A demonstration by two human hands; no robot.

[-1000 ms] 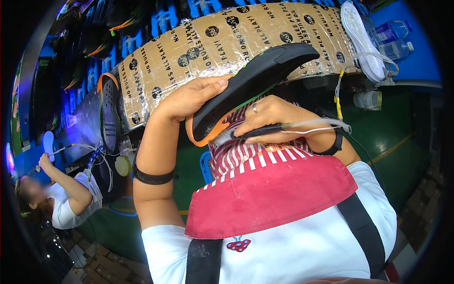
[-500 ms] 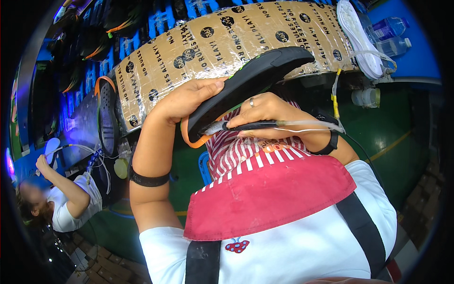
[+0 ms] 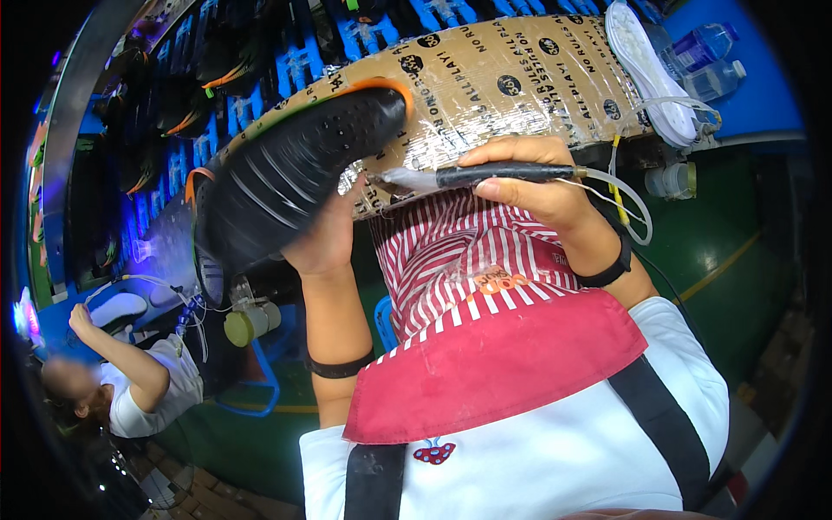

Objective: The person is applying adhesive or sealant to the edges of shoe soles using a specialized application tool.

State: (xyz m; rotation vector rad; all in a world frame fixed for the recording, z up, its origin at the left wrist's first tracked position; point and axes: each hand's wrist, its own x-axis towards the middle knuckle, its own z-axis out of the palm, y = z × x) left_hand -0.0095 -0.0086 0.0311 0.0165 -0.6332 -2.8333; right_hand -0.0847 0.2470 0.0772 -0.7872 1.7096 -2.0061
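Observation:
My left hand (image 3: 325, 238) is closed on a black shoe sole (image 3: 282, 173) with an orange and green rim. The sole is tilted, its grooved and dotted face toward me, slightly smeared by motion; it hides part of my fingers. In my right hand (image 3: 542, 186) is a glue brush (image 3: 503, 174) with a black handle and a clear tube (image 3: 620, 186) running from its end. Its pale bristles point left toward the sole, apart from it. A second black sole (image 3: 208, 276) with an orange edge lies behind the held one, mostly hidden.
A cardboard-covered, plastic-wrapped bench top (image 3: 485, 87) spans the front. A white sole (image 3: 650, 74) and plastic bottles (image 3: 702, 52) stand at its right. Black soles (image 3: 234, 52) fill a blue rack (image 3: 364, 35) at far left. A co-worker (image 3: 143, 373) sits left, near a jar (image 3: 251, 323).
The sole has swung left and turned, so its grooved face shows and its orange end points up right. My left hand moved below it. The brush has come away from it.

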